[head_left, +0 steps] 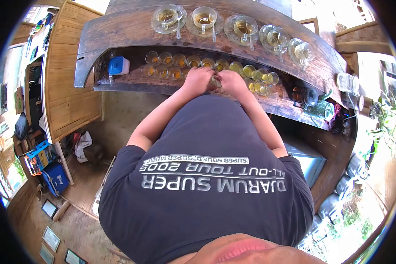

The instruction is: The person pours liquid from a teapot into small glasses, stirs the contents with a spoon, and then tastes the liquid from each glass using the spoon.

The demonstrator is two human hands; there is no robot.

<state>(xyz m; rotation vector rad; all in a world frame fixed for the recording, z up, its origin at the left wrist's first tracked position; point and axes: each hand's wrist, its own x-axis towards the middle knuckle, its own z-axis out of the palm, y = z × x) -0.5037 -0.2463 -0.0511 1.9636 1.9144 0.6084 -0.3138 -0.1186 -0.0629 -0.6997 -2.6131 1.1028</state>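
My left hand point(199, 79) and my right hand point(233, 82) meet at the front edge of the lower shelf, fingers curled in toward each other. Between them is a small greenish-brown item point(215, 81), too small to name, which the fingers of both hands pinch. Just behind the hands stand rows of small glasses. Those on the left, such as one glass point(179, 60), hold orange contents; those on the right, such as another glass point(249, 71), hold yellow contents. The hands partly hide the glasses in the middle.
Glass cups on saucers point(204, 18) with spoons line the upper wooden counter point(127, 27). A blue-lidded container point(118, 65) sits at the shelf's left. Jars point(324, 110) lie or stand at the right end. A wooden panel point(68, 70) rises at the left.
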